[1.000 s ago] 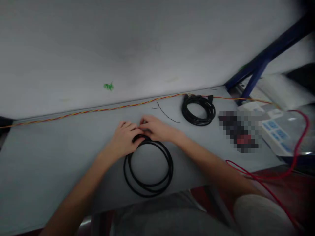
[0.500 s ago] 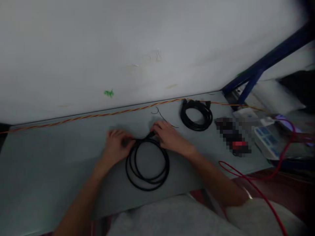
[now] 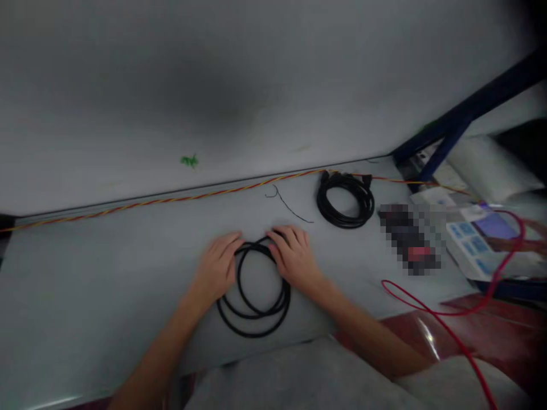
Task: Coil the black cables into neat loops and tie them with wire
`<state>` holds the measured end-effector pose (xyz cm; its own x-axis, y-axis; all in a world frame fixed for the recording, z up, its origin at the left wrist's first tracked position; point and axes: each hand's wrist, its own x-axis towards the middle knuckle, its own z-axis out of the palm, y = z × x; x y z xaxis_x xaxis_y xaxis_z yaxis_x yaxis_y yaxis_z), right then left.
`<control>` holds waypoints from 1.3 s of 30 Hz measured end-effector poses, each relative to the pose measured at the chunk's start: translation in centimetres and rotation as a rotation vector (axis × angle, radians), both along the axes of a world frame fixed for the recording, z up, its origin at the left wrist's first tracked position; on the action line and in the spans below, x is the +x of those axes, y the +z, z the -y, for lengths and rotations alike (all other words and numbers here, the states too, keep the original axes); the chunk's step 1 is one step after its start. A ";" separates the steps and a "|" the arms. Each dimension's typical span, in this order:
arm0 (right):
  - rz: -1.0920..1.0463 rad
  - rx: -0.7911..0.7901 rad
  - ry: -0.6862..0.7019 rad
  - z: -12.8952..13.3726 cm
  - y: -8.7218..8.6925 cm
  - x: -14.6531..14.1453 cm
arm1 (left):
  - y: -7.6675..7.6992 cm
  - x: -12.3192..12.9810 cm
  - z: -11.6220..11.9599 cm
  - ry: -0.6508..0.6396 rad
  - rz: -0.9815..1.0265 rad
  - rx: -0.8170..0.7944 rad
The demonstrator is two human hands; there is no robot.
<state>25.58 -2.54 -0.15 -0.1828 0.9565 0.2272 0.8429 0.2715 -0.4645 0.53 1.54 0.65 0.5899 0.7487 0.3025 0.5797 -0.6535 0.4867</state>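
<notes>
A black cable [image 3: 252,335] lies in loose loops on the grey table in front of me. My left hand [image 3: 220,263] is closed over the upper left side of the coil, fingers curled round the strands. On the upper right side, my right hand [image 3: 294,253] grips the same coil between thumb and fingers. The cable's ends are hidden under my hands. Beyond my right hand lies a thin black wire tie [image 3: 293,210], bent at one end.
A second coiled black cable [image 3: 329,212] with plugs sits at the back right. A red and yellow twisted wire [image 3: 188,198] runs along the wall. A pixelated object [image 3: 410,239], a red cable [image 3: 453,333], a blue frame [image 3: 453,134] and a box [image 3: 470,245] are at right.
Both hands have shifted on the coil; my left hand has come right and now covers its upper left side. The plug end seen earlier by my right hand is hidden now.
</notes>
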 end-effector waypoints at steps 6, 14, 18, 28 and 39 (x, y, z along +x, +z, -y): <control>0.034 0.017 0.105 0.1 0.2 -0.1 | 0.4 0.6 0.3 -0.008 0.008 0.075; -0.004 0.130 0.011 1.7 -0.4 0.0 | 2.2 -3.0 2.4 -0.411 -0.130 -0.122; -0.033 0.176 0.092 3.4 -0.5 0.2 | 1.4 -4.5 4.7 -0.497 -0.184 -0.011; -0.099 -0.022 0.216 5.9 0.2 2.8 | 0.8 -5.5 6.5 -0.406 -0.088 0.108; -0.085 0.035 0.259 0.2 0.3 3.6 | 1.0 -0.9 6.4 -0.147 0.007 -0.067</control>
<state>29.16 -2.72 0.15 -0.3995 0.8714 0.2846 0.7014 0.4905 -0.5172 -0.39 -4.81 1.65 0.6930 0.6728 0.2590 0.4766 -0.6971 0.5357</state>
